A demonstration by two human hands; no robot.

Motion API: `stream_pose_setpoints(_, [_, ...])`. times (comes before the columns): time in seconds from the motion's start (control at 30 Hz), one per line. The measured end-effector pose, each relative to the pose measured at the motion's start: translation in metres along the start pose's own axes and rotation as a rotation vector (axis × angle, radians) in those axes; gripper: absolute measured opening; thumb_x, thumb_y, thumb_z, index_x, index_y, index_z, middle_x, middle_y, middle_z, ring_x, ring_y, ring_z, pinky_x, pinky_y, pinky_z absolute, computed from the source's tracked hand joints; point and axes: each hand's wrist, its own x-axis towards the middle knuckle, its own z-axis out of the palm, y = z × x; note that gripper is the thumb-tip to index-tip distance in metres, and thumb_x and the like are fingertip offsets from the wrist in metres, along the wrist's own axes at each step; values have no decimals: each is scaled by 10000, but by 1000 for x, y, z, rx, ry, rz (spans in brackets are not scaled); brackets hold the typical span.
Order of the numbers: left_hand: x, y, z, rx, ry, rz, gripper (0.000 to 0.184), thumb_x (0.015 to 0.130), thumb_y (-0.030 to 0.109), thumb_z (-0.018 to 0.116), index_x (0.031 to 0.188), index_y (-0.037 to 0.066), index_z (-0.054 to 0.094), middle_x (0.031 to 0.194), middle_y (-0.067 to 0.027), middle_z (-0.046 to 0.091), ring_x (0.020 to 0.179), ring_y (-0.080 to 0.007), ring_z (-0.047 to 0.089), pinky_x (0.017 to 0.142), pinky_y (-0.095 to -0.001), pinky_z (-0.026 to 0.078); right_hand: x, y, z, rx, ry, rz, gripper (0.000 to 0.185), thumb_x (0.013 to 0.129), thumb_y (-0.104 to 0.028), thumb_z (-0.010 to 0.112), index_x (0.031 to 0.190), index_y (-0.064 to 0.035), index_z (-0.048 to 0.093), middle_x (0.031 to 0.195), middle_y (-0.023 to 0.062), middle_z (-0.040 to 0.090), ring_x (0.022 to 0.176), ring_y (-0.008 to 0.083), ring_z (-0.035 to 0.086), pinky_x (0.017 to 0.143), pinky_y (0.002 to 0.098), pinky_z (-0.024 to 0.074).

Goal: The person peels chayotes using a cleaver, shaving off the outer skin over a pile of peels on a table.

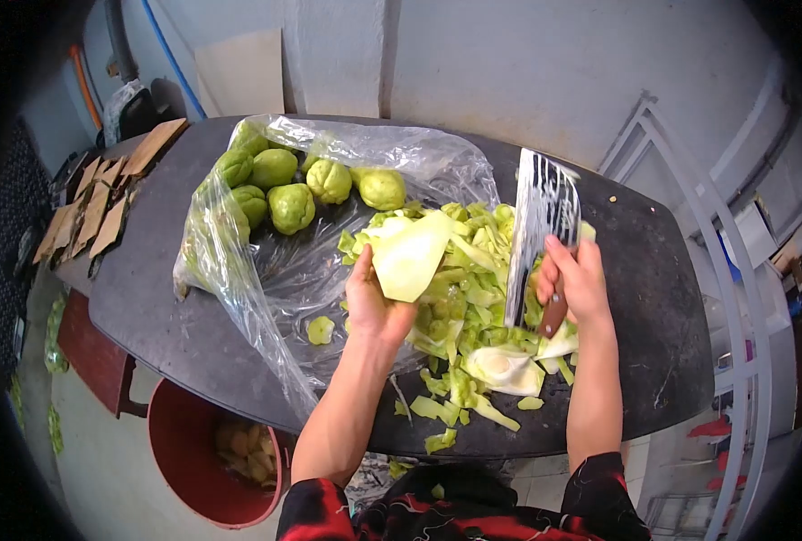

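Observation:
A peeled, pale green chayote (412, 256) rests in my left hand (378, 302), its cut faces turned up. My right hand (574, 278) grips the brown handle of a wide cleaver (542, 225), whose blade points up and away, streaked with pale residue. Between and below the hands lies a heap of green peels (473, 302). White-green cut pieces (506, 370) lie at the heap's near side. Whole unpeeled chayotes (291, 208) sit at the back left in a clear plastic bag (239, 270) spread open on the dark table (157, 307).
Torn cardboard pieces (103, 203) lie at the table's left end. A red bucket (171, 460) holding pale pieces stands on the floor below the near left edge, beside a red stool (90, 356). A grey wall is behind; a metal railing (735, 316) runs along the right.

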Motion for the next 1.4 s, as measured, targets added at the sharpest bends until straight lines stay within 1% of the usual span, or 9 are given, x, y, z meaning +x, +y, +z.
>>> stream_pose_setpoints(0.03, [2,-1,-3,-16,-9,-22,547,1023,364,342,1393,-31,419,1450,-243,433,1308,-461,448,1113,-595,378,-12,0,2,95,-35,66,485,990,-309,585,586,-71,463,495,48,498,408,155,525,412,299,452])
stream_pose_setpoints(0.13, [-8,-7,2,-107,-27,-132,504,996,326,402,1356,-18,476,1383,-217,506,1260,-398,505,1101,-531,417,-48,16,10,199,-126,212,444,994,-309,595,642,-54,504,533,35,521,439,146,546,423,299,456])
stream_pose_setpoints(0.17, [-13,-9,6,-24,12,-157,503,995,362,415,1371,35,487,1307,-161,576,1220,-311,547,1044,-492,453,-56,19,15,192,-164,235,413,995,-303,595,679,-48,522,542,30,524,457,141,551,435,294,456])
stream_pose_setpoints(0.3, [-18,-11,9,116,-23,-165,496,1018,405,368,1362,76,504,1272,-142,613,1086,-252,605,893,-406,491,-66,33,25,154,-272,261,350,1003,-299,589,761,-52,538,552,6,506,477,108,514,463,276,432])
stream_pose_setpoints(0.67, [-18,-16,8,321,-50,-67,567,929,446,549,1368,91,493,1222,-158,646,1087,-227,606,940,-361,469,-69,47,19,-21,-345,278,386,1019,-290,555,711,-63,506,528,-4,494,450,85,495,436,262,445])
stream_pose_setpoints(0.87, [-21,-16,2,446,-137,-79,611,914,473,553,1383,87,484,1250,-167,616,1165,-279,581,1010,-449,449,-71,47,18,-56,-295,245,367,1015,-254,567,711,-60,503,512,-6,486,440,79,491,423,255,441])
stream_pose_setpoints(0.97, [-29,-26,9,462,-133,-96,602,917,461,546,1372,73,486,1246,-162,615,1147,-273,592,991,-442,467,-73,45,24,-60,-278,211,345,1014,-245,567,731,-58,507,516,-6,489,437,76,487,419,255,438])
stream_pose_setpoints(1.13, [-36,-32,16,418,-60,-64,580,913,456,554,1342,69,511,1228,-118,625,1112,-248,609,973,-420,476,-77,40,24,32,-241,151,196,1018,-211,552,948,-31,518,511,-31,457,410,64,442,403,250,391])
stream_pose_setpoints(1.4, [-32,-26,11,487,-79,7,560,895,462,593,1310,88,544,1174,-82,636,1026,-194,619,865,-365,514,-75,47,16,-4,-241,145,191,1012,-193,565,934,-26,517,528,-24,483,414,59,456,401,248,387])
